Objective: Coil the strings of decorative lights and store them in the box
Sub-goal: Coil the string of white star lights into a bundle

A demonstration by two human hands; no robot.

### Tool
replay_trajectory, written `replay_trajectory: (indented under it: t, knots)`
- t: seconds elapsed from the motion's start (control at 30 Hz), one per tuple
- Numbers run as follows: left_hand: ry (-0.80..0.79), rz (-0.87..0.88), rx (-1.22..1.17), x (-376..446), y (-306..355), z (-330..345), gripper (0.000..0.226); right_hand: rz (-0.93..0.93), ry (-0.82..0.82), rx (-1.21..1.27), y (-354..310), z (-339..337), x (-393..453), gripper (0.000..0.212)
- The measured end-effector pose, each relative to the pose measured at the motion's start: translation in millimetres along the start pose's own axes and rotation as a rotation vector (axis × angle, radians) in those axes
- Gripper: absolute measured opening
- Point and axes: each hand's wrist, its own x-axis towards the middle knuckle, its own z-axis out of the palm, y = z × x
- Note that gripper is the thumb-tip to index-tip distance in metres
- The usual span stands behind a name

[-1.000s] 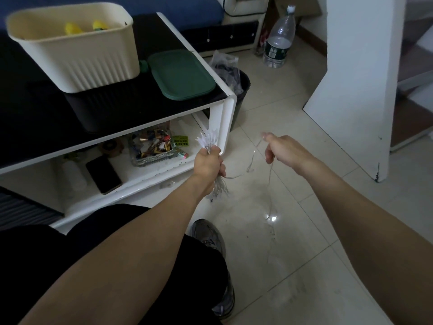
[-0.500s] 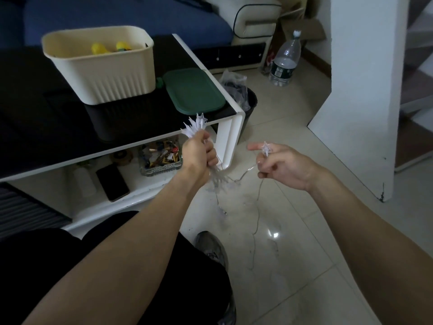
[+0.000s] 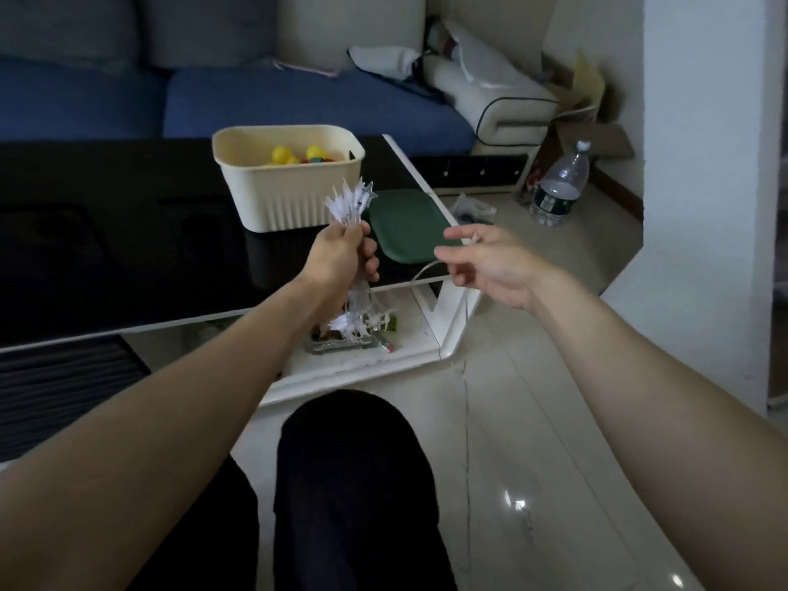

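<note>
Both forearms are bare (no sleeves showing); the legs wear black trousers.

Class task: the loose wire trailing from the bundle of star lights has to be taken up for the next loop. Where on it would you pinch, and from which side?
Probably pinch the loose wire on the short span between the bundle in the left hand and the right hand. Come from the right, thumb and forefinger across the strand: there it arcs free in the air, while beyond the right hand it drops to the floor.

A black-topped table carries a cream box beside a green lid
</note>
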Motion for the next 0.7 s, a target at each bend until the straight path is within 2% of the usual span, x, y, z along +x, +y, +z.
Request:
replay_trajectory:
  t: [0.1,0.3,0.37,0.53,0.63,0.7]
  knots:
    - [0.012,0.045,0.151,-1.0,5.1,-27.8,0.02,-0.018,-0.081,-0.057,-12.7,25.2,14.6,0.049]
    - [0.07,0.053,0.339,2.8,3.5,-74.6,0.023,-0.134,-0.135,-0.391,-6.8,79.6,41.2,0.046]
    - [0.096,0.027,0.327,7.8,2.0,-82.3,0.023,-0.123,-0.16,-0.318,2.6,97.0,46.2,0.045]
    - [0.085,-0.104,0.192,13.4,-8.6,-97.1,0.028,-0.109,-0.216,-0.137,27.3,127.3,57.0,0.013]
    - [0.103,-0.156,0.153,12.7,-17.5,-103.1,0.031,-0.095,-0.247,-0.07,40.7,129.6,59.4,0.007]
    - [0.098,-0.175,0.121,16.6,-20.5,-106.6,0.032,-0.104,-0.257,-0.109,49.4,128.3,60.7,0.009]
